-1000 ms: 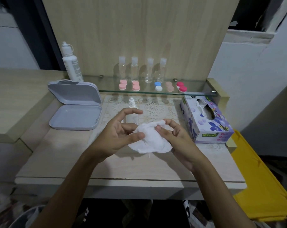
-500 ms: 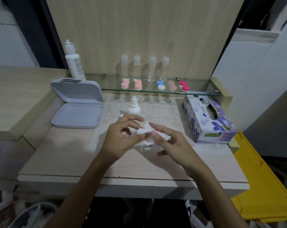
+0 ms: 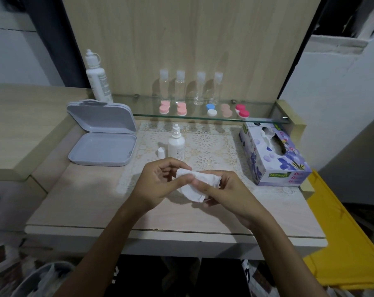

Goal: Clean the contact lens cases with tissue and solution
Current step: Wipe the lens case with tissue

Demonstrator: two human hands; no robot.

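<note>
both my hands are closed on one crumpled white tissue, held just above the desk: my left hand pinches its upper end, my right hand curls round the lower part. whether a case is wrapped inside the wad i cannot tell. the small solution bottle stands uncapped on the lace mat behind my hands, its cap just beside it, so i judge the solution is already in use and the wiping is under way. five contact lens cases sit in a row on the glass shelf, pink, pink, blue-and-white, pale peach and red; i cannot tell which of them are done, so most of the job may be left.

the desk is pale wood grain against a light wooden back panel. an open grey box lies at the left, a large white bottle behind it, four clear little bottles on the shelf, a flowered tissue box at the right. beyond that, a white wall and something yellow low down.
</note>
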